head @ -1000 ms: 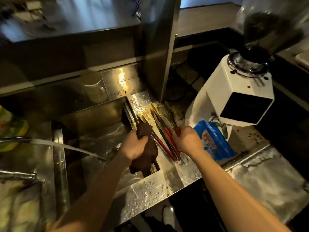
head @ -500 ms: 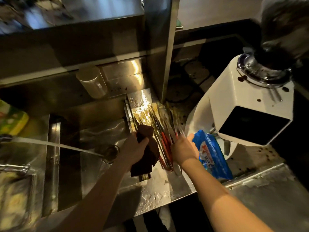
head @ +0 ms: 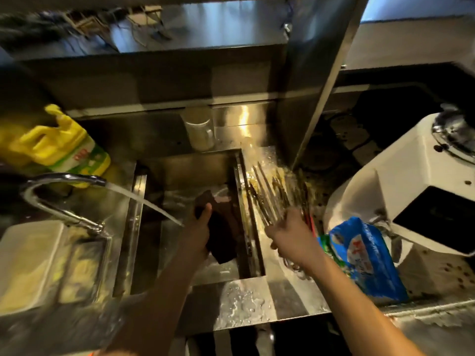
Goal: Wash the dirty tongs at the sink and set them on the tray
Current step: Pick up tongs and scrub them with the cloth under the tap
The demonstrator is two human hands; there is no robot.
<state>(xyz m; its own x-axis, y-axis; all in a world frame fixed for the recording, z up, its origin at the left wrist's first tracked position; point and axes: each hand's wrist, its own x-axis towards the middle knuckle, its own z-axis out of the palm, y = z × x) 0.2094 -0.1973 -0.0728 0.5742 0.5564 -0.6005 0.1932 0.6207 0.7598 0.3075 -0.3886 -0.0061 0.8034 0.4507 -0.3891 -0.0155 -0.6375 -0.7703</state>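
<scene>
The right hand [head: 288, 231] is curled round a bundle of tongs [head: 270, 196] at their near ends, over the wet steel ledge along the sink's [head: 180, 170] right rim. Their long axis runs away from the grip toward the back wall, tips fanned out. The left hand [head: 199, 235] grips a dark cloth [head: 223, 232] over the basin, just left of the tongs; the faucet [head: 64, 179] stream lands near it. The coming move probably swings the tongs left.
</scene>
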